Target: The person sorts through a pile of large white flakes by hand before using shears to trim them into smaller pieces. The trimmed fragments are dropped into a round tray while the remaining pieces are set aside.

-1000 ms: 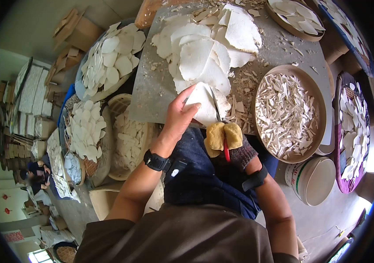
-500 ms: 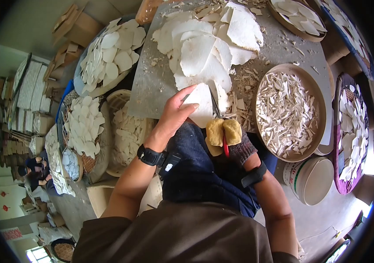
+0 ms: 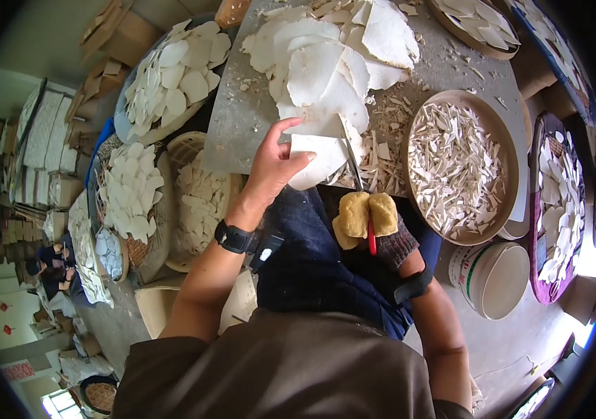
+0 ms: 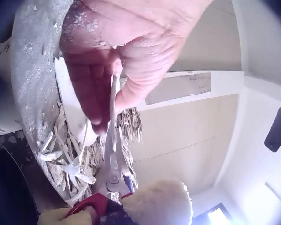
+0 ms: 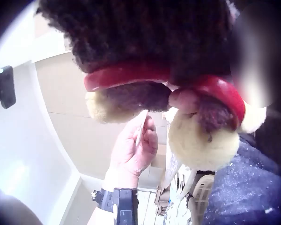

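Observation:
In the head view my left hand pinches a thin white slice by its left edge, thumb on top, over the table's near edge. My right hand, in a dark knitted glove with yellow foam pads on the fingers, grips red-handled scissors. The blades point away from me, right beside the slice's right edge. From the right wrist, the red handle loops show around the gloved fingers. Beyond the slice lies a heap of larger white slices.
A round tray of narrow white offcuts stands on the table's right, with loose scraps beside it. Left of the table are baskets of white pieces. A white bucket stands below at right. Another person is far left.
The slice has turned in my left hand, its straight edge now facing away, and the fingers have spread. My right hand with the scissors has shifted slightly right.

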The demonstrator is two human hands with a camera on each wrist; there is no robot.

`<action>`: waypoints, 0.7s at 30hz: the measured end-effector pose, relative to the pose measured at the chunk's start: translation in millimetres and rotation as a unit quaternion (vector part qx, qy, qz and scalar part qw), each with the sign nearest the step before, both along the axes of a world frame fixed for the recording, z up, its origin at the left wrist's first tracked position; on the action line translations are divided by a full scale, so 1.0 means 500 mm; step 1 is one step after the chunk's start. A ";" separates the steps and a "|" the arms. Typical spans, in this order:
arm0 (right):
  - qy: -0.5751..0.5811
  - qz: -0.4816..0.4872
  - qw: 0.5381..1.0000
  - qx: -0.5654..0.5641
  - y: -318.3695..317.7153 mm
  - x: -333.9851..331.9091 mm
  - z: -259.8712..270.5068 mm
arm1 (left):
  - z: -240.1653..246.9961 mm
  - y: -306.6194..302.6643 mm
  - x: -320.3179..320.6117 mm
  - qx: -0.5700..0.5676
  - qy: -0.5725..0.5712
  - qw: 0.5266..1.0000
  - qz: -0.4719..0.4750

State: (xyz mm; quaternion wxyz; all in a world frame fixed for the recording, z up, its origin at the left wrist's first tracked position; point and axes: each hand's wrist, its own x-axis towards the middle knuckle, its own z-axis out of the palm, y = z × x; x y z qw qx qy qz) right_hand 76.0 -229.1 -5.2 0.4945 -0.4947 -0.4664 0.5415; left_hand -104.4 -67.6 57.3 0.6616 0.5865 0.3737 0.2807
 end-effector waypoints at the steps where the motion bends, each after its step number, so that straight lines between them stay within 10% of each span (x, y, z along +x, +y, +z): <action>1: 0.031 -0.009 0.999 0.000 -0.003 -0.001 0.000 | -0.003 -0.008 0.006 0.006 -0.021 0.999 0.041; 5: -0.065 0.000 0.997 0.045 -0.021 0.000 0.021 | -0.008 -0.012 0.009 0.056 -0.044 0.991 0.117; 9: -0.143 0.010 0.989 0.048 -0.064 0.015 0.009 | 0.072 0.031 -0.012 -0.056 0.069 0.995 -0.050; 13: -0.117 0.068 0.985 -0.109 -0.125 0.006 -0.024 | 0.172 0.100 0.080 0.073 0.294 0.865 -0.399; 15: -0.243 0.087 0.965 0.049 -0.142 0.001 -0.055 | 0.172 0.036 0.202 0.305 -0.036 0.882 -0.358; 16: -0.271 0.100 0.956 0.051 -0.137 0.003 -0.039 | 0.233 -0.014 0.239 0.162 -0.125 0.895 -0.396; 18: -0.282 0.086 0.955 0.034 -0.141 0.005 -0.025 | 0.284 -0.055 0.272 0.053 -0.200 0.881 -0.425; 21: -0.263 0.034 0.964 0.030 -0.161 0.015 -0.044 | 0.236 -0.009 0.295 0.208 -0.049 0.887 -0.409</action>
